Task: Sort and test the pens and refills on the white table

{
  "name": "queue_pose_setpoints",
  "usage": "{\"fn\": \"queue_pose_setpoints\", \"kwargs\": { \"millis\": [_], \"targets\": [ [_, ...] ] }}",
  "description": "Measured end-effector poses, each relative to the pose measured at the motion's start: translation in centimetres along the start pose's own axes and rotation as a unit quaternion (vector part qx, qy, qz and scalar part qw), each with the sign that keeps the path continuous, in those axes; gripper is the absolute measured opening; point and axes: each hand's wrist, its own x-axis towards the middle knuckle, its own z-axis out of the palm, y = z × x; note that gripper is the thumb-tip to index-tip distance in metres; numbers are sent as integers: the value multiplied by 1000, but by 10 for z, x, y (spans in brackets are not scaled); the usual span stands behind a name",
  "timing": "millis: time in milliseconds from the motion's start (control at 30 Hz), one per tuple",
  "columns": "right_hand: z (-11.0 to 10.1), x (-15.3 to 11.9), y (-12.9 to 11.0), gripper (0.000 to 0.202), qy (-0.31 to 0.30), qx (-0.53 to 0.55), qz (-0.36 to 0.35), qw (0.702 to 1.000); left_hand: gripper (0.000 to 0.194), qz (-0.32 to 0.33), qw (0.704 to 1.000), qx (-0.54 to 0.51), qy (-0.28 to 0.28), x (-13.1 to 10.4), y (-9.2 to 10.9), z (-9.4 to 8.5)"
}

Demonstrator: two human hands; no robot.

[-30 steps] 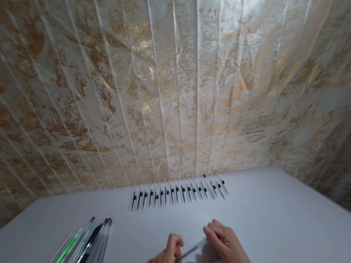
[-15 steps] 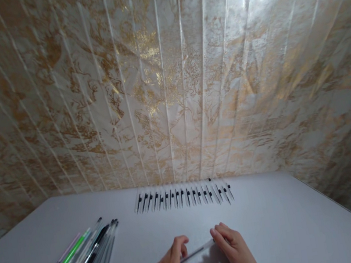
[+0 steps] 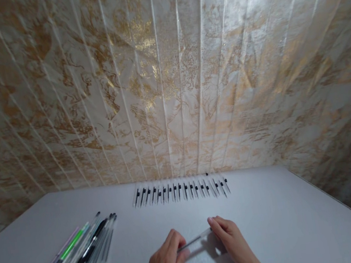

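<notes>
A slim clear pen with a dark core (image 3: 197,238) slants between my two hands, above the white table (image 3: 270,223). My left hand (image 3: 165,259) is closed on its lower left end. The upper right end, where a bit of black shows, is pinched in the fingertips of my right hand (image 3: 226,232). Beneath the pen, a faint transparent strip (image 3: 199,260) seems to lie on the table, too indistinct to name.
Along the table's back edge runs a row of small clear sleeves with black-tipped pieces (image 3: 180,191). To the left lies a loose pile of pens (image 3: 78,258), one of them bright green (image 3: 71,244). A gold-patterned curtain (image 3: 161,85) hangs behind.
My left thumb and fingers, apart before, have closed on the pen's left end. Both hands and the pen appear slightly higher in view, and the whole view has shifted a little.
</notes>
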Motion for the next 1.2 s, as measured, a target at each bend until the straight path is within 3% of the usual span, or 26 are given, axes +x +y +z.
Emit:
{"fn": "queue_pose_setpoints", "kwargs": {
  "millis": [133,300,400,467,567,633,733,900,1133,1200],
  "targets": [
    [-1,-2,-6,48,-3,4,-27,1000,31,-31,998,30,-42,3,-1,-2],
    [-6,-3,-15,39,4,63,-61,996,36,-78,995,8,-66,3,-2,-3],
    [-7,-1,-17,33,17,185,-32,982,27,-79,995,-49,-47,2,2,-6],
    [-5,-1,-20,27,6,325,39,945,18,-54,998,-39,-23,1,3,-9],
    [3,-6,-26,24,-62,485,143,860,22,71,994,76,33,1,4,-18],
    [10,-12,-31,31,-125,514,177,830,35,142,970,179,79,2,5,-26],
    [20,-19,-36,37,-178,525,205,807,45,146,939,284,128,2,10,-41],
    [25,-23,-36,49,-131,541,219,802,34,99,933,324,117,0,23,-57],
    [27,-21,-33,46,-98,544,237,799,32,96,940,309,106,-2,26,-51],
    [20,-15,-31,42,-54,535,226,812,32,91,953,273,91,-1,22,-49]
  ]
}}
